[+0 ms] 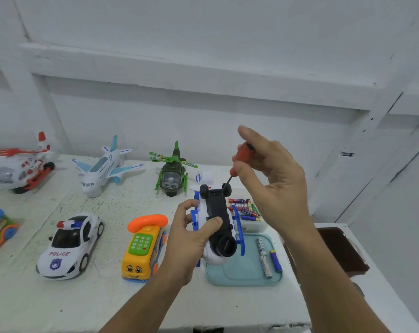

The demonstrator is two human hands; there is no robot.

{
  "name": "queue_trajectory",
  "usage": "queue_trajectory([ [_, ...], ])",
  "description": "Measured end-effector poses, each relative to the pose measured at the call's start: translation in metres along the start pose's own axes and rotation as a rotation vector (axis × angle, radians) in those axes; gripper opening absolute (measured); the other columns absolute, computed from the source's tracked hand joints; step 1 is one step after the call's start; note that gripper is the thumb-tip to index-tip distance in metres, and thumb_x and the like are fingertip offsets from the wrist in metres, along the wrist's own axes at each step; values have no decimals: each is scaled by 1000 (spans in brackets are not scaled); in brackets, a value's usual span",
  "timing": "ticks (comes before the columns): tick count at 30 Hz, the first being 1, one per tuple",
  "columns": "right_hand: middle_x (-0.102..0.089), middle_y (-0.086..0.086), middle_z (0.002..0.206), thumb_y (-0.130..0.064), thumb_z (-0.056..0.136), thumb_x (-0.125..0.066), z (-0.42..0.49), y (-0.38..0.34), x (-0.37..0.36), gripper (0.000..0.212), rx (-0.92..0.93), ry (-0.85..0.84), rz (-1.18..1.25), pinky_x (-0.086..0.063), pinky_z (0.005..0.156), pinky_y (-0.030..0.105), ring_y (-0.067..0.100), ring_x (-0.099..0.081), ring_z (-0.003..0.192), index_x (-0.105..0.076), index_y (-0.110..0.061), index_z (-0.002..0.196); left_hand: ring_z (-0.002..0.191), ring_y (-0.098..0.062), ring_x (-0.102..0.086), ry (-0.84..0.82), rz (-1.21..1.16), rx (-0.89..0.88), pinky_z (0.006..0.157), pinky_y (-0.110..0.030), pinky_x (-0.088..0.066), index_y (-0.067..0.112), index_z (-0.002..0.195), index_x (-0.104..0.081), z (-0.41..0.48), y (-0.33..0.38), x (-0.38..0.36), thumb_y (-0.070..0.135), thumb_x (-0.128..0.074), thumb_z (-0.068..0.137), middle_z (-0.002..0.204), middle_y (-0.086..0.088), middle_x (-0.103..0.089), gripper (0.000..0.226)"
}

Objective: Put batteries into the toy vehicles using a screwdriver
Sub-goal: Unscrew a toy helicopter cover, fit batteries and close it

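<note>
Fig.: white-blue toy vehicle (218, 212), inverted, black underside up, held above teal tray (242, 272) at centre-right of table (107, 296). L hand (191, 239) grips its body, thumb curled onto the underside. R hand (275, 183) pinches red-handled screwdriver (245, 152) betw. thumb & fingers; tip at far end of underside by the wheels, contact unclear. On tray: two loose batteries (263, 258). Behind toy: box of batteries (245, 207). Left: police car (71, 243), phone bus (143, 248). Back row: green helicopter (172, 171), airplane (105, 167).

White painted wall (203, 32) with ledges; worn white table (47, 304).
</note>
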State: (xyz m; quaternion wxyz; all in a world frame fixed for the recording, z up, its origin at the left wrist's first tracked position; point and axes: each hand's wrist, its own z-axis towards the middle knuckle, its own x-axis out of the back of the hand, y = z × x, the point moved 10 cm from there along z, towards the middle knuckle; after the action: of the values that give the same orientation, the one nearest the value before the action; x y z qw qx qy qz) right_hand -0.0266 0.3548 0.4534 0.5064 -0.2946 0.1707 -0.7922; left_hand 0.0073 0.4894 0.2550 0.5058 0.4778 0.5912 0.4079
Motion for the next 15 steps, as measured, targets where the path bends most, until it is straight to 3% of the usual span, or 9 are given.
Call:
queue_trajectory([
  [3, -65, 0, 110, 4, 89, -53, -1, 0, 0, 51, 2, -17, -5, -55, 87, 38, 23, -66, 92, -57, -30, 127, 100, -36, -69, -15, -10, -2, 82, -59, -57, 52, 104, -55, 0, 0, -3, 53, -81, 44, 124, -12, -62, 66],
  [5, -58, 0, 119, -5, 88, -61, -1, 1, 0, 40, -4, -11, -3, -55, 84, 34, 20, -63, 100, -61, -31, 119, 99, -36, -69, -16, -19, -1, 82, -60, -57, 51, 105, -55, 0, 0, -3, 53, -82, 44, 123, -12, -62, 66],
  [9, -56, 5, 101, -3, 86, -70, 1, 4, 3, 44, -19, -3, -13, -51, 79, 17, 14, -61, 90, -60, -33, 117, 97, -35, -70, -17, -20, 0, 81, -59, -57, 50, 106, -55, 1, -1, -3, 50, -82, 47, 123, -14, -62, 65],
  [12, -65, -3, 109, 5, 89, -59, 1, 8, 2, 57, -83, -16, 62, -53, 85, 22, 17, -67, 93, -55, -36, 128, 101, -37, -68, -11, -30, 5, 83, -60, -56, 51, 106, -55, 1, -3, -2, 50, -83, 47, 125, -14, -61, 65],
  [15, -63, -10, 117, 5, 90, -52, 0, 10, -2, 56, -96, -47, 88, -55, 86, 27, 19, -66, 102, -53, -35, 128, 106, -38, -65, -10, -17, 12, 85, -60, -55, 53, 107, -55, 2, -4, -4, 56, -82, 43, 126, -12, -60, 69],
])
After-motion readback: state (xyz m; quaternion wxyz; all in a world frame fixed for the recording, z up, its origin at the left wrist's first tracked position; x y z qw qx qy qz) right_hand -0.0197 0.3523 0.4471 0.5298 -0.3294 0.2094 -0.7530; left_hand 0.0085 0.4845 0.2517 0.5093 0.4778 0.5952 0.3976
